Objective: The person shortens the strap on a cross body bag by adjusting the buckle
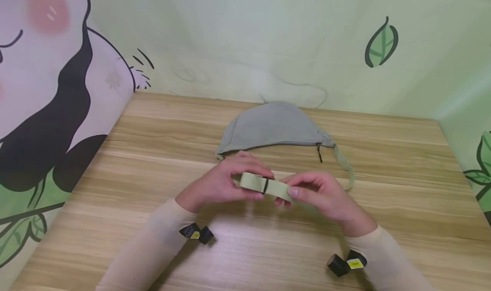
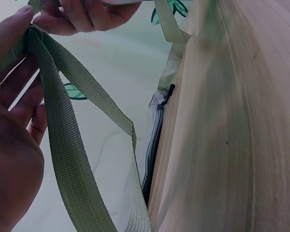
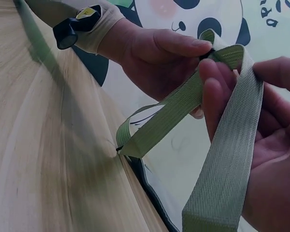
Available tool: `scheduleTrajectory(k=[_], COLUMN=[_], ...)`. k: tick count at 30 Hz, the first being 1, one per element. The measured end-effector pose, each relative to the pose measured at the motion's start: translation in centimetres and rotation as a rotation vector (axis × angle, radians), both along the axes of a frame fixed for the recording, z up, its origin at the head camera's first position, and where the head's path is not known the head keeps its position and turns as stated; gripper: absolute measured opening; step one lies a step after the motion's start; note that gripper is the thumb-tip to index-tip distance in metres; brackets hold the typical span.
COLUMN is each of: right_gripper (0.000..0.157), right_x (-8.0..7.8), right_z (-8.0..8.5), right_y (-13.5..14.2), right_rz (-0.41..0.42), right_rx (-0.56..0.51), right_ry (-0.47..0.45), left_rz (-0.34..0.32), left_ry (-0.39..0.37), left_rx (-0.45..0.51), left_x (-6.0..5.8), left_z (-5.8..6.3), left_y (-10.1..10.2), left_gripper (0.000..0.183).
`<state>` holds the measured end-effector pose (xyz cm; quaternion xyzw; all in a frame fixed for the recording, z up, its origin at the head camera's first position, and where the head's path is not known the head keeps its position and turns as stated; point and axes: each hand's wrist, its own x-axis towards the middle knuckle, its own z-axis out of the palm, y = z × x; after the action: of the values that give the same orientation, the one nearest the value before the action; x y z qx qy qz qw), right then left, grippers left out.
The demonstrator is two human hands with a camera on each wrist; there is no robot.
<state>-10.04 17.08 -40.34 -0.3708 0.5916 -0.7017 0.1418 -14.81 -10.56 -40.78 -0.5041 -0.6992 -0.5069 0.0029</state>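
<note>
A grey crescent-shaped waist bag [image 1: 272, 127] lies on the wooden table, its zip edge toward me. Its pale green webbing strap [image 1: 278, 189] is raised in front of it, between both hands. A black strap slider [image 1: 265, 185] sits on the webbing. My left hand [image 1: 224, 182] pinches the strap at the slider, thumb below and fingers above in the head view. Just right of the slider, my right hand [image 1: 322, 193] pinches the strap between thumb and fingers. In the left wrist view, lengths of strap [image 2: 72, 145] hang down from the left hand.
A black zip pull [image 1: 319, 153] hangs from the bag's right end, where the strap runs off in a loop. Behind the wooden table [image 1: 161, 133] stands a pale green wall [image 1: 230, 39] with printed leaves and a panda. Both wrists wear small black cameras.
</note>
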Motion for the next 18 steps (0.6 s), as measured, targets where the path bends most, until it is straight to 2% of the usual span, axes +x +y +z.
scheduleTrajectory(k=[4, 6, 18], right_gripper=[0.016, 0.012, 0.017], right_x=[0.30, 0.48, 0.62], right_z=[-0.03, 0.02, 0.24], right_y=[-0.29, -0.52, -0.69], right_rz=[-0.096, -0.121, -0.115], right_rx=[0.110, 0.155, 0.230], right_ry=[-0.002, -0.013, -0.086], left_rz=[-0.020, -0.025, -0.037], left_ry=[0.006, -0.001, -0.058], left_rx=[0.020, 0.025, 0.034], left_x=[0.08, 0.13, 0.29], left_z=[0.04, 0.02, -0.13], left_y=[0.23, 0.31, 0.32], left_gripper=[0.044, 0.044, 0.042])
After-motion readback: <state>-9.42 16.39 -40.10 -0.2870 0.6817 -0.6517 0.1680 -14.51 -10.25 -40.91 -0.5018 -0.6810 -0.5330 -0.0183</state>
